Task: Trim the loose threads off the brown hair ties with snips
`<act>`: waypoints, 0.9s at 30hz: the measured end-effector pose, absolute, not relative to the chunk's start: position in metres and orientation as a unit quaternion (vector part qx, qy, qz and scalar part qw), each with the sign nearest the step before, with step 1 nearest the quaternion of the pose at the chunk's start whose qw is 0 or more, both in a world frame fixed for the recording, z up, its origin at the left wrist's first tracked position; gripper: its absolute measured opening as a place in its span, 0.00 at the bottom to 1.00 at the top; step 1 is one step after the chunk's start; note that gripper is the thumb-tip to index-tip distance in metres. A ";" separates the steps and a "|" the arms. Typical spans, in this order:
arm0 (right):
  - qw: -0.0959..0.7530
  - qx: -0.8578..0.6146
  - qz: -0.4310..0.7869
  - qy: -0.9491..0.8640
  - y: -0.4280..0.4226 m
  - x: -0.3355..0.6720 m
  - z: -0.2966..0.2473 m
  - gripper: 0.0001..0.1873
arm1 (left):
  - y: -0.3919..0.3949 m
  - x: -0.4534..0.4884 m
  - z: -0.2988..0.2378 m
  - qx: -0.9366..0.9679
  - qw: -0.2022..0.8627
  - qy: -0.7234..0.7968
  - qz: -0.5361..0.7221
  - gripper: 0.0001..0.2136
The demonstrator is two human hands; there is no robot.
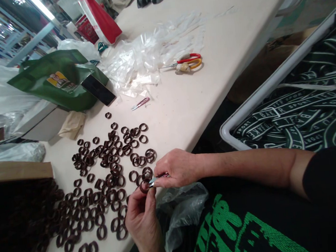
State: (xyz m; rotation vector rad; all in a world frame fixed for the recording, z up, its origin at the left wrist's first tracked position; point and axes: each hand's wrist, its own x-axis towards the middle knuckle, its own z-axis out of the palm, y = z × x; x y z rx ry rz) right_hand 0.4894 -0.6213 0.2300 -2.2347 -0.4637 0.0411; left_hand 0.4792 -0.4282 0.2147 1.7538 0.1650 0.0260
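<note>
In the head view my left hand (144, 219) pinches a small dark brown ring (143, 187) between thumb and fingertips at the table's near edge. My right hand (178, 168) is closed around a small pair of thread snips (152, 181), whose blade tips meet the ring by my left thumb. Fingers hide most of the snips' handle. Many like brown rings (111, 159) lie loose and partly heaped on the pale table (181, 113), left of my hands. At the lower left, a paper bag (18, 172) holds a dark mass of them.
Another pair of snips (140, 103), red-and-yellow-handled scissors (190, 62) and clear plastic (149, 56) lie farther up the table. A phone (98, 90) leans against a green bag (59, 79). On the right, a white-rimmed bin (231, 139) holds dark green printed straps.
</note>
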 end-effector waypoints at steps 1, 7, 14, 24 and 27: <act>0.422 -0.888 0.020 -0.184 -0.622 0.489 0.230 0.18 | -0.428 0.479 0.215 0.766 0.638 0.070 0.012 0.10; 0.442 -0.879 0.041 -0.173 -0.627 0.488 0.228 0.18 | -0.425 0.479 0.213 0.759 0.646 0.067 0.033 0.11; 0.386 -0.903 0.039 -0.183 -0.625 0.489 0.235 0.18 | -0.424 0.480 0.211 0.762 0.644 0.064 0.030 0.11; 0.391 -0.902 0.053 -0.174 -0.627 0.488 0.235 0.18 | -0.425 0.477 0.209 0.755 0.653 0.060 0.029 0.11; 0.396 -0.901 0.057 -0.171 -0.627 0.487 0.234 0.18 | -0.424 0.477 0.207 0.753 0.655 0.056 0.033 0.10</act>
